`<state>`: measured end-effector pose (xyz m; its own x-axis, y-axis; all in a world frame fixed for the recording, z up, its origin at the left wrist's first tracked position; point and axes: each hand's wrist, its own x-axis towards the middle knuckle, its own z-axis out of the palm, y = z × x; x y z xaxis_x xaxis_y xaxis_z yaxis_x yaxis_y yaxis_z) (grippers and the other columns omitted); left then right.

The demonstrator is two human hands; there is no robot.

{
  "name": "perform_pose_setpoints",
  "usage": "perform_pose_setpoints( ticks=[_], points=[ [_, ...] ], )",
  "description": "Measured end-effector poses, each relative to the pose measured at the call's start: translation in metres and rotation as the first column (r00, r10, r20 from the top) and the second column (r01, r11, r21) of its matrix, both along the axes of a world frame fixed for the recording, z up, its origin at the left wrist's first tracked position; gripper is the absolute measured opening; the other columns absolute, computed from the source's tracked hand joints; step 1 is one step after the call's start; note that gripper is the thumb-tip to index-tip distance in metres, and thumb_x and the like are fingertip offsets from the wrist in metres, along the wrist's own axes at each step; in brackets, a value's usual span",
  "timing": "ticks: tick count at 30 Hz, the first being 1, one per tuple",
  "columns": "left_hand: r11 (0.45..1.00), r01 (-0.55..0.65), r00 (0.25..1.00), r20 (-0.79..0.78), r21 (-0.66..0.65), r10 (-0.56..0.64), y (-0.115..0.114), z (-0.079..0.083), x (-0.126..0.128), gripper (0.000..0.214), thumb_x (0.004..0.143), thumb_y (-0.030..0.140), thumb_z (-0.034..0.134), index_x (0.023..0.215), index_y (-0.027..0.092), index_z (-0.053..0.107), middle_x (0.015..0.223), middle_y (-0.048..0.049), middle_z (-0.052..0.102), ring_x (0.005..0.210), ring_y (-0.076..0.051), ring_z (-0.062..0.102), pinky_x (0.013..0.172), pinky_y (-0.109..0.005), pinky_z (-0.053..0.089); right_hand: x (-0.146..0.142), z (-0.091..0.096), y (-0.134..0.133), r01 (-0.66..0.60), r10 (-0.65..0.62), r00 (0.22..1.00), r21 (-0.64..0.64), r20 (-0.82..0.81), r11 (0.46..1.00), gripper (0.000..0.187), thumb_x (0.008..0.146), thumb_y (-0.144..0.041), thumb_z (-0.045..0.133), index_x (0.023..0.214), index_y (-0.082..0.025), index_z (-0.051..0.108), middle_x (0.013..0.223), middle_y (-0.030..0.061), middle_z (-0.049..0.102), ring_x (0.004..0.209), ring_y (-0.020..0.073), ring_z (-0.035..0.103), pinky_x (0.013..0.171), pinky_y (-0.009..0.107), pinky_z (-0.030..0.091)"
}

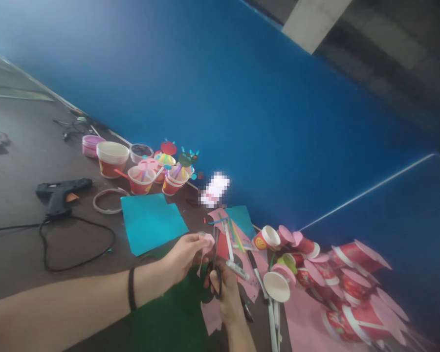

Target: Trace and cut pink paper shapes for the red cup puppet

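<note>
Low in the middle of the view, my left hand [184, 258] pinches a small piece of pink paper [208, 240] between thumb and fingertips. A thin strip hangs down from that piece. Close beside it, my right hand [228, 293] is closed around the dark handles of a pair of scissors [218, 286]. The blades point upward, next to the pink piece; whether they touch it I cannot tell. Below the hands lie a green sheet [172, 318] and a pink paper scrap [211, 315].
A black glue gun [60, 193] with its cord lies at left, near a tape roll [112, 201] and a blue sheet [150, 222]. Decorated paper cups [141, 180] stand by the blue wall. Several red cups with pink discs [355, 288] crowd the right; markers [256, 274] lie between.
</note>
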<state>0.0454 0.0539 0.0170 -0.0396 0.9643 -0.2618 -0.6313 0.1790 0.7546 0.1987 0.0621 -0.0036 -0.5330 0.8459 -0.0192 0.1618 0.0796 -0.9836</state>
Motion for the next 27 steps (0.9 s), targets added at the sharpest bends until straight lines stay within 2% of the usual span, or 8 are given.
perform_pose_setpoints(
  ticks=[4,10,21,27],
  points=[
    [0.999,-0.008,1.0,0.016,-0.039,0.009,-0.0017,-0.0028,-0.0012,0.024,0.062,0.035,0.071,0.064,0.014,0.06,0.064,-0.0012,0.058,0.057,-0.01,0.054,0.056,-0.021,0.045,-0.0018,-0.0005,-0.002,0.029,-0.029,1.0,-0.032,0.001,0.999,0.037,0.073,-0.053,0.059,0.08,-0.017,0.053,0.056,-0.003,0.05,0.044,0.0073,0.035,0.043,0.02,0.026],
    [0.999,-0.002,0.999,0.039,-0.05,0.004,-0.0034,-0.0049,-0.0011,0.023,0.062,0.033,0.071,0.065,0.014,0.06,0.066,-0.0021,0.059,0.062,-0.011,0.056,0.058,-0.02,0.045,-0.0023,-0.0029,-0.0007,0.037,-0.037,0.999,-0.051,0.017,0.998,0.039,0.073,-0.053,0.059,0.079,-0.015,0.052,0.054,-0.0026,0.051,0.046,0.0078,0.04,0.043,0.019,0.028],
    [0.998,0.012,1.0,0.016,-0.066,-0.011,-0.0049,0.0037,-0.0027,0.022,0.062,0.034,0.071,0.063,0.015,0.058,0.058,0.0001,0.058,0.053,-0.01,0.055,0.051,-0.02,0.042,-0.0043,-0.0002,-0.0025,0.073,-0.072,0.997,-0.043,0.025,0.996,0.039,0.072,-0.053,0.059,0.067,-0.016,0.051,0.052,-0.0016,0.051,0.049,0.0091,0.043,0.044,0.019,0.03],
    [0.999,0.007,0.999,0.053,-0.051,-0.005,-0.0036,-0.0025,-0.0021,0.022,0.061,0.033,0.071,0.063,0.014,0.06,0.062,-0.0008,0.06,0.058,-0.01,0.056,0.058,-0.021,0.044,-0.0057,0.0022,-0.0029,0.083,-0.082,0.996,-0.024,0.045,0.996,0.041,0.071,-0.056,0.059,0.062,-0.017,0.05,0.051,-0.0011,0.05,0.048,0.0101,0.044,0.043,0.02,0.032]
  ],
)
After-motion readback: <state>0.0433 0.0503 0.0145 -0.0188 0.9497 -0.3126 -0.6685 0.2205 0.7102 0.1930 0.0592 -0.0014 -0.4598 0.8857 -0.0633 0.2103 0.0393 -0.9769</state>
